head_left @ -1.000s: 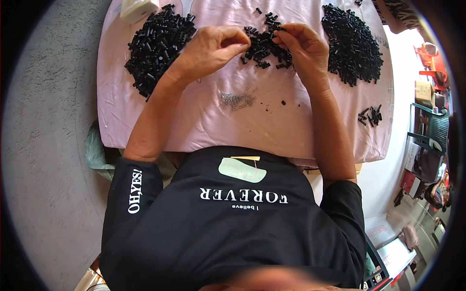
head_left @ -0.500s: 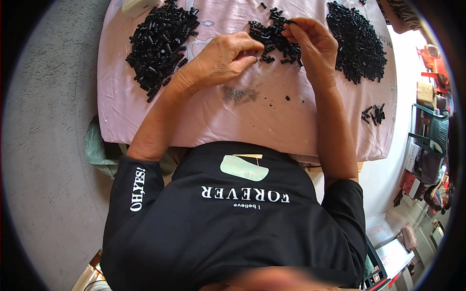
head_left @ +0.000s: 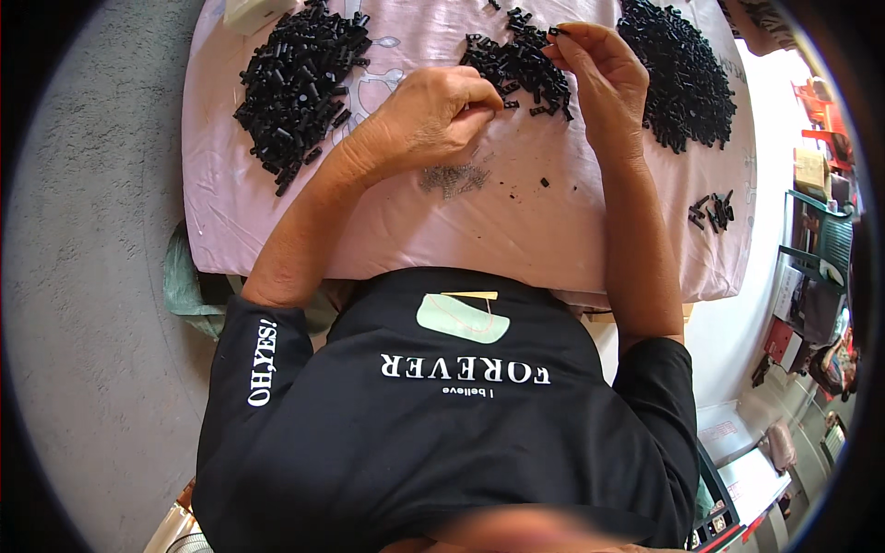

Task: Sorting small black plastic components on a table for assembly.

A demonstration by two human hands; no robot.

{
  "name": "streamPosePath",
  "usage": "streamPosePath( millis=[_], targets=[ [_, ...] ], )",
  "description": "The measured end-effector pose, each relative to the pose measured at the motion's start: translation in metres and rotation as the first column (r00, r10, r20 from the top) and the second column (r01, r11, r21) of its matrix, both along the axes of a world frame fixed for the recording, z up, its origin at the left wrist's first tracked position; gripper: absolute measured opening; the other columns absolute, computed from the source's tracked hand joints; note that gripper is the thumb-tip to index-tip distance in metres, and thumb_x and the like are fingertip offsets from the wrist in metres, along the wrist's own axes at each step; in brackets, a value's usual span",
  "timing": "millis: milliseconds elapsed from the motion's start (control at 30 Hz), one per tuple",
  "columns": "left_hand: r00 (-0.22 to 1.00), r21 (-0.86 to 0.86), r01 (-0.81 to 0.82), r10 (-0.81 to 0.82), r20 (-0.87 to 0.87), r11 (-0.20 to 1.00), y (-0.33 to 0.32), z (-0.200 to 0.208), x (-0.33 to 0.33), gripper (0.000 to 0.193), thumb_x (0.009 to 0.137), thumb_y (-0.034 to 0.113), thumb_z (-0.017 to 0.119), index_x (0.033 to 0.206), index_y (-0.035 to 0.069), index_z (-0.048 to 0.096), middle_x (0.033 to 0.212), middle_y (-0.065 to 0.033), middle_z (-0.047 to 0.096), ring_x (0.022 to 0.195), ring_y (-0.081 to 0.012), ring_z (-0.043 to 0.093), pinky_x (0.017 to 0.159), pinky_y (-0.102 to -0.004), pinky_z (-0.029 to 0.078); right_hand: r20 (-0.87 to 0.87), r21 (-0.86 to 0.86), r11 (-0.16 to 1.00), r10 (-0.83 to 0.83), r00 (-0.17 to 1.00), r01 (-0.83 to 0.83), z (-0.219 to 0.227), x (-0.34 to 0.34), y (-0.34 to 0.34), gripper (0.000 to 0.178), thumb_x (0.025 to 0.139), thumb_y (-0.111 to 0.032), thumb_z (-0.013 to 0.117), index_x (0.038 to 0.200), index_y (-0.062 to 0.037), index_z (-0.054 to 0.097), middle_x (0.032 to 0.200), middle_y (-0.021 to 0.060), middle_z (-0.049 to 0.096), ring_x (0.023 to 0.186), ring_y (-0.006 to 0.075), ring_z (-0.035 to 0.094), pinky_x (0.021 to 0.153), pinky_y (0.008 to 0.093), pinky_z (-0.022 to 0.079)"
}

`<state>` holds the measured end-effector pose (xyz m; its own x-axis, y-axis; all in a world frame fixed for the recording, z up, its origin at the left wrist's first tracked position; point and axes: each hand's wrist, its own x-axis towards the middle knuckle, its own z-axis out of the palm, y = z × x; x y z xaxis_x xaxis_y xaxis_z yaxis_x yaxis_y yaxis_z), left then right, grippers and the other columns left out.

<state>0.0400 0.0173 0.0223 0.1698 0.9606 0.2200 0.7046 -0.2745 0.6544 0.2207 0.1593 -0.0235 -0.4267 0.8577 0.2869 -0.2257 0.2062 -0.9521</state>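
My right hand (head_left: pixel 604 88) is closed, pinching a small black plastic piece (head_left: pixel 557 32) between thumb and fingertips at the far side of the middle pile. My left hand (head_left: pixel 438 112) is closed too, fingers curled and thumb pressed in; whatever it may hold is hidden. Between the two hands lies a heap of small black plastic parts (head_left: pixel 525 66). Just below my left hand, a scatter of fine metal pieces (head_left: pixel 454 179), like tiny pins or springs, rests on the pink cloth.
A large pile of black cylindrical parts (head_left: pixel 300 88) covers the table's left, and another heap of small black parts (head_left: pixel 678 78) its right. A few slim black pieces (head_left: pixel 712 212) lie near the right edge. The pink tablecloth (head_left: pixel 442 240) ends against my shirt. A white box (head_left: pixel 253 14) stands far left.
My right hand has risen slightly away from me, and the black piece at its fingertips now shows more plainly. The left hand has shifted only a little, its fingers still curled.
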Motion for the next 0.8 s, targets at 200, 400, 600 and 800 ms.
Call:
streamPosePath(
  millis=[200, 400, 600, 800],
  targets=[
    [0.998, 0.038, -0.053, 0.054, -0.015, 0.998, 0.001, 0.002, -0.003, 0.009, 0.088, 0.002, 0.065, 0.095, -0.001, 0.07, 0.083, -0.0114, 0.066, 0.071, -0.0201, 0.065, 0.065, -0.0298, 0.051, 0.022, -0.002, 1.0, -0.01, 1.0, 0.01, -0.002, 0.0, -0.001, 0.015, 0.096, -0.003, 0.065, 0.11, 0.0001, 0.069, 0.098, 0.0076, 0.072, 0.089, 0.0136, 0.07, 0.082, 0.0257, 0.056],
    [0.999, -0.083, 0.025, -0.023, 0.031, 0.996, -0.018, 0.01, -0.011, 0.008, 0.084, -0.002, 0.066, 0.092, -0.002, 0.067, 0.081, -0.0094, 0.063, 0.07, -0.0158, 0.062, 0.064, -0.0287, 0.049, -0.029, -0.067, 0.998, 0.003, 1.0, -0.005, 0.0, -0.004, -0.003, 0.01, 0.098, -0.009, 0.062, 0.101, -0.0025, 0.069, 0.079, 0.0025, 0.069, 0.069, 0.0077, 0.063, 0.065, 0.0213, 0.051],
    [0.998, -0.104, 0.046, -0.051, -0.042, 0.994, -0.026, 0.007, 0.001, 0.009, 0.082, 0.0, 0.068, 0.089, 0.0, 0.064, 0.08, -0.0109, 0.061, 0.071, -0.0225, 0.063, 0.066, -0.0325, 0.051, 0.057, -0.014, 0.999, 0.03, 0.998, -0.029, 0.002, -0.001, -0.006, 0.015, 0.096, -0.004, 0.066, 0.11, 0.0, 0.07, 0.098, 0.0078, 0.073, 0.088, 0.0135, 0.071, 0.08, 0.0247, 0.056],
    [0.996, -0.041, 0.041, -0.044, -0.081, 0.998, -0.022, 0.003, 0.005, 0.008, 0.081, 0.001, 0.066, 0.087, 0.001, 0.062, 0.082, -0.0127, 0.061, 0.076, -0.0296, 0.064, 0.07, -0.0378, 0.052, 0.078, -0.045, 0.998, 0.057, 0.995, -0.054, 0.003, 0.0, -0.007, 0.015, 0.096, -0.006, 0.066, 0.11, -0.0008, 0.07, 0.098, 0.0075, 0.073, 0.086, 0.0126, 0.071, 0.078, 0.0233, 0.056]
  ],
)
